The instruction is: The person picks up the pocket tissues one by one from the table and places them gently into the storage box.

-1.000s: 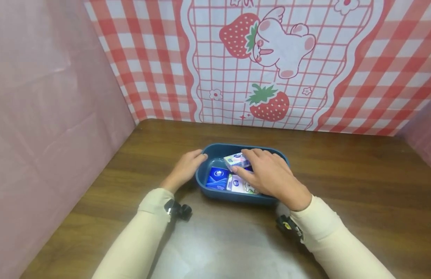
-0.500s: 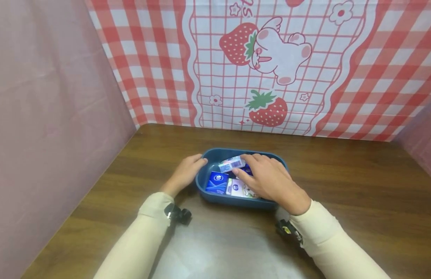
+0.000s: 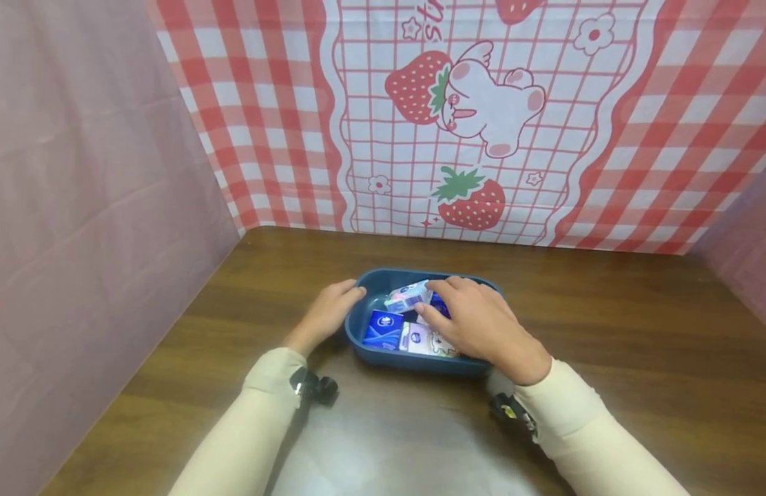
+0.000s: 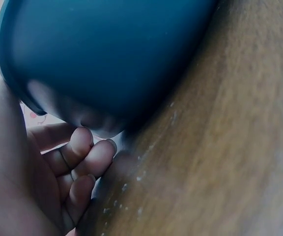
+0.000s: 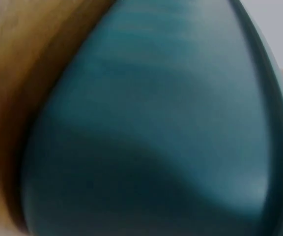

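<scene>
A dark teal plastic bin (image 3: pixel 414 362) with rounded ends holds several small tissue packs. My left hand (image 3: pixel 326 313) grips its left end, thumb at the rim and fingers curled outside, as the left wrist view shows the bin (image 4: pixel 107 54) above those fingers (image 4: pixel 95 160). Inside the bin, my right hand (image 3: pixel 488 327) pinches a white and pale blue tissue pack (image 3: pixel 406 296) between thumb and fingers, tilted. Below it lie a dark blue tissue pack (image 3: pixel 383 331) and a white one with a cartoon print (image 3: pixel 420 339). Another blue pack (image 3: pixel 439 303) is partly hidden by my right hand.
The bin stands on a brown wooden table (image 3: pixel 234 358). A red and white checked strawberry cloth (image 3: pixel 284 124) hangs behind it. On the left is a pink cloth wall (image 3: pixel 110 179). In the right wrist view, the bin's outer wall (image 5: pixel 151 118) fills most of the picture.
The pinched tissue pack has turned in my right fingers and shifted slightly left within the bin. My left hand keeps its place at the rim. The head view has tilted up a little.
</scene>
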A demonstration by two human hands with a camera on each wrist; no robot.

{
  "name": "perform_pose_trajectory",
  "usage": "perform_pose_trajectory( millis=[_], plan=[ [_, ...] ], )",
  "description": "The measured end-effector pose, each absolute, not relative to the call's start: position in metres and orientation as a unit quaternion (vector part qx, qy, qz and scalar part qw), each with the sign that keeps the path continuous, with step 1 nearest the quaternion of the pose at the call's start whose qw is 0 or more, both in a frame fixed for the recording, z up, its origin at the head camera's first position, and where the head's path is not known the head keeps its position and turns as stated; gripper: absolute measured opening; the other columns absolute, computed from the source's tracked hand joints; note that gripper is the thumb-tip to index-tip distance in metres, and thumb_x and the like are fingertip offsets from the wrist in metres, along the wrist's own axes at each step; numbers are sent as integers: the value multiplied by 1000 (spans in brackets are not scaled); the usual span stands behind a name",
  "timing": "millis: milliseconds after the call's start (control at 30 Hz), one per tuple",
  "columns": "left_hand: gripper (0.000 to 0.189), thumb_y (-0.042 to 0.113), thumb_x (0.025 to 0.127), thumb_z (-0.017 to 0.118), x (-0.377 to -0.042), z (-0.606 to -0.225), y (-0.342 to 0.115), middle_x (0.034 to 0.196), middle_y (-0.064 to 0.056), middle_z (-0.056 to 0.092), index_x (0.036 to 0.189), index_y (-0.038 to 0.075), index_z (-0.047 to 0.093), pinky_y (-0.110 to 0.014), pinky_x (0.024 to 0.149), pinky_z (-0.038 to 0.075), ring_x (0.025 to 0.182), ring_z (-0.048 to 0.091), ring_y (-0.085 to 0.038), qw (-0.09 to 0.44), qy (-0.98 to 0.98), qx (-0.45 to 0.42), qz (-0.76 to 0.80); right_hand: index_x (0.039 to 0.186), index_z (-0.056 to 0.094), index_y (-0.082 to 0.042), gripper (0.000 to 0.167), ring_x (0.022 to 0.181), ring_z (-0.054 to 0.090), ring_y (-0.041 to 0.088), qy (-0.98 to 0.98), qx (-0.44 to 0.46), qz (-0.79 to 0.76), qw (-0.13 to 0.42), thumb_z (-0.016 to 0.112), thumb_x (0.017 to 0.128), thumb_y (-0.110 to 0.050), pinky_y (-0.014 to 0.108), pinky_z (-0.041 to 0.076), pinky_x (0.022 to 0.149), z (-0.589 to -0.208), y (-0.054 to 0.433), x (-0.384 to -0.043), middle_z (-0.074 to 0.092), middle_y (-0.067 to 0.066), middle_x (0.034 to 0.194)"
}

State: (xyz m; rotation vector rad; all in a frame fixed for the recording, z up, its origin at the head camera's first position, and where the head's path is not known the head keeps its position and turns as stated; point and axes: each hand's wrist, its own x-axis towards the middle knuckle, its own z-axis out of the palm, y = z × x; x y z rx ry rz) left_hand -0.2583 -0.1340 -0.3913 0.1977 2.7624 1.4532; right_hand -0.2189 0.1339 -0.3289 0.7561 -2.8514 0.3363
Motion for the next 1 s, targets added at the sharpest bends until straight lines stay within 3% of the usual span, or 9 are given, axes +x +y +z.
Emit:
perform_pose_trajectory(
  millis=[300, 667, 900, 1000],
  plan=[
    [52, 41, 102, 50, -262, -390, -131, 133, -13, 63, 139, 6, 58, -55, 107, 40, 127, 55, -32, 6, 886, 67, 459, 138, 60, -9, 57, 125, 55, 36, -964, 214, 127, 91, 58, 97, -50, 60, 45, 100, -319, 157, -222, 60, 17, 135],
    [47, 40, 102, 49, -261, -391, -137, 125, -11, 66, 133, 7, 62, -54, 104, 44, 120, 59, -30, 5, 882, 68, 466, 136, 60, -8, 60, 123, 56, 37, -968, 187, 141, 94, 54, 98, -54, 62, 46, 97, -319, 190, -219, 61, 17, 132],
    [62, 53, 103, 41, -264, -394, -141, 139, -13, 59, 141, 6, 57, -54, 111, 36, 133, 50, -32, 8, 873, 62, 484, 132, 63, -6, 56, 119, 58, 37, -970, 173, 136, 106, 52, 100, -52, 62, 49, 92, -320, 207, -216, 63, 18, 128],
    [66, 59, 103, 35, -266, -393, -146, 124, -14, 66, 130, 5, 63, -51, 103, 45, 119, 59, -31, -1, 863, 53, 503, 130, 64, -6, 56, 118, 59, 38, -969, 172, 134, 115, 50, 101, -52, 62, 49, 91, -320, 211, -216, 64, 18, 126]
  ],
)
